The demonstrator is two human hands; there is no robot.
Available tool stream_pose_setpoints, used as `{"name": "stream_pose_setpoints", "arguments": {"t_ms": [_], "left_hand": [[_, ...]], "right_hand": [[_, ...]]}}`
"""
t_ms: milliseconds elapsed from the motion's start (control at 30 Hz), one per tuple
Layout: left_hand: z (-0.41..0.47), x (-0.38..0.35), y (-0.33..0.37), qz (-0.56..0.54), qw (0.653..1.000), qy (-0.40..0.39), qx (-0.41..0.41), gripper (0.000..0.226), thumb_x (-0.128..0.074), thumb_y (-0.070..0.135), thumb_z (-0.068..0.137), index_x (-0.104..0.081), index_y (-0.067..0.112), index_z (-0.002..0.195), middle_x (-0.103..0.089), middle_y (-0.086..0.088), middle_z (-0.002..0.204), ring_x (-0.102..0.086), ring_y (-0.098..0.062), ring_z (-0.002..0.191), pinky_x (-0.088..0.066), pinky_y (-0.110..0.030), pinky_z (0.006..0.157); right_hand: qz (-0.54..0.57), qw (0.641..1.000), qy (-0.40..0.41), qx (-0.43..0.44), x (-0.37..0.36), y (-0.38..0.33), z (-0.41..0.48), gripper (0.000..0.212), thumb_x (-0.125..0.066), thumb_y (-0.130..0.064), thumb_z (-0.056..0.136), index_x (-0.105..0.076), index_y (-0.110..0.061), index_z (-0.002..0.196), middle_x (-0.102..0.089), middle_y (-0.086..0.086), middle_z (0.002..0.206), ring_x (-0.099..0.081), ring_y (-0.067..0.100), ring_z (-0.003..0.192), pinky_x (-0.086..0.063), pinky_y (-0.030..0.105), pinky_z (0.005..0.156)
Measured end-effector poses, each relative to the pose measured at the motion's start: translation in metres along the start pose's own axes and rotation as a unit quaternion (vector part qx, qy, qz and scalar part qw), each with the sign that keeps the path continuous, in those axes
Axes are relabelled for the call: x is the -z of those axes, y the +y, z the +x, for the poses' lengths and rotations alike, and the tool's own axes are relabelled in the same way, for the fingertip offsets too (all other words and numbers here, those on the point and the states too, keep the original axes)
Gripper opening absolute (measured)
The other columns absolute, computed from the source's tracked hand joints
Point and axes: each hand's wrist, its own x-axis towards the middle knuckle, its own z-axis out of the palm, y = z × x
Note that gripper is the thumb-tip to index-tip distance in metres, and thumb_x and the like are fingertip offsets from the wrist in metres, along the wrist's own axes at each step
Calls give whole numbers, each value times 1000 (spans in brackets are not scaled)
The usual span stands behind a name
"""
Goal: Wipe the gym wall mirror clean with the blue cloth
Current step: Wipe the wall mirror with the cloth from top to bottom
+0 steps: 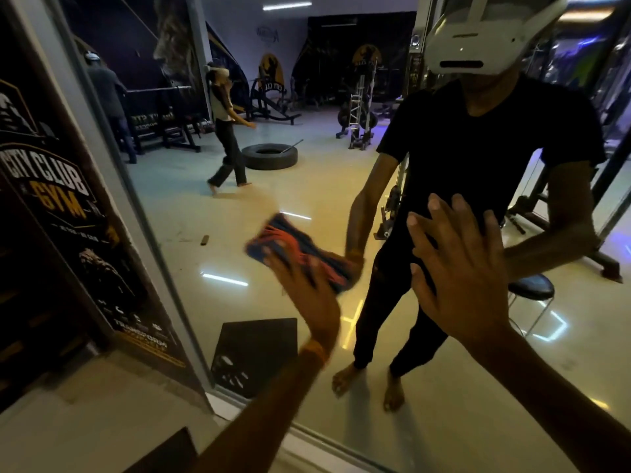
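The right hand (pixel 464 278), fingers spread, lies flat on the framed glass wall mirror (pixel 307 165), while at its nine o'clock the blurred left hand (pixel 309 298), grip unreadable, presses a blue orange-striped cloth (pixel 290 249) against it.

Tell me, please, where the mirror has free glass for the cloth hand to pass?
Free: the mirror glass between its frame and the blue cloth, and above both hands. Crowded: the strip between the left hand and the open right hand.

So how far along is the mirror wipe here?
Done: cannot tell; no streaks or cleaned patch show on the mirror. In hand: left hand presses the blue cloth, motion-blurred, to the glass; right hand rests flat beside it. Left: likely most of the glass.
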Motion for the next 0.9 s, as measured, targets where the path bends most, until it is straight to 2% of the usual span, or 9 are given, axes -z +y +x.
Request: {"name": "stream_pose_setpoints", "arguments": {"t_ms": [133,267,300,400,533,667,733,800,900], "left_hand": [[-77,-5,42,24,975,-139,-172,64,-32,54,109,4,48,162,11,10,174,1,-26,162,-11,-60,128],[50,18,37,4,992,-8,-123,65,-33,37,110,-7,20,167,-13,20,168,-23,2,153,-19,-25,127],[81,24,39,5,996,36,-82,64,-31,40,110,-12,14,166,-19,15,167,-30,1,151,-25,-27,126],[105,14,44,-11,994,104,-38,79,-22,64,106,-16,10,164,-23,-16,170,-31,-38,154,-28,-62,121],[-16,-11,58,-39,993,-67,-86,65,-32,63,105,3,57,159,1,9,175,-5,-24,161,-9,-63,128],[-58,-9,50,85,947,-172,-258,60,-22,57,109,8,51,161,18,15,172,11,-25,161,-2,-57,129],[-12,5,42,85,953,-129,-260,60,-24,55,109,3,47,163,7,10,174,-4,-26,161,-14,-60,128],[43,15,38,35,983,-38,-178,66,-24,60,108,-8,34,166,-10,-4,174,-21,-30,158,-24,-62,124],[58,2,51,9,992,49,-115,70,-20,60,109,-12,20,165,-13,-15,172,-15,-36,159,-14,-61,128]], "right_hand": [[-10,1000,-5,22,0,10,-11,62,-47,-39,102,-39,-14,158,-24,19,168,-15,40,157,-24,66,120],[-6,1000,4,25,0,12,-10,61,-42,-39,105,-35,-14,160,-22,17,169,-17,38,157,-24,64,121],[-8,1000,7,26,1,15,-11,60,-42,-38,105,-35,-14,160,-23,17,169,-18,38,157,-24,63,121],[-10,1000,19,23,8,30,-10,60,-46,-37,103,-39,-15,159,-26,17,168,-20,40,156,-23,66,120],[-25,998,26,42,11,43,-7,60,-47,-37,103,-39,-16,159,-26,17,168,-22,39,155,-24,66,119],[-25,999,37,28,7,36,-8,61,-46,-39,104,-36,-16,160,-23,16,169,-18,39,156,-20,66,121],[-16,999,37,26,7,38,-9,62,-47,-39,104,-35,-16,160,-23,15,169,-19,38,156,-21,65,121],[-8,999,42,23,9,44,-15,63,-50,-38,102,-36,-16,160,-25,15,169,-21,39,156,-24,65,120],[-12,999,42,12,12,58,-31,65,-52,-37,101,-36,-15,160,-25,17,168,-23,41,155,-22,65,120]]}}
